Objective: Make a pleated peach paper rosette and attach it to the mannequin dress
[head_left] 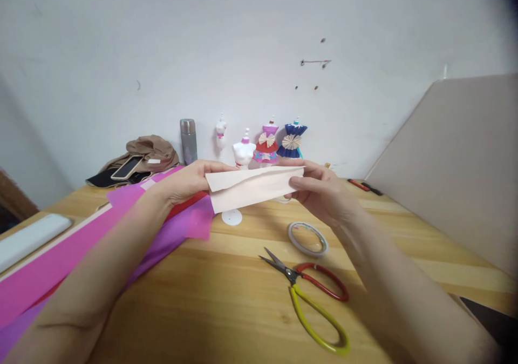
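A folded strip of pale cream paper [254, 191] is held up above the table between both hands. Its left end is in my left hand [196, 180], whose fingertips are partly hidden behind it. At the other end, my right hand [319, 186] pinches the strip, thumb on the near face and fingers behind. Below lie scissors [290, 275] with one red and one yellow handle, blades slightly apart, and a roll of tape [308, 239]. A white disc [232, 217] rests under the strip's left part.
Pink and purple paper sheets [81, 245] cover the left side. Behind stand a flask [188, 141], a white mannequin [244, 150], and small mannequins in a pink-red dress [267, 142] and a blue dress [292, 140]. A phone [127, 167] lies on brown cloth [154, 150].
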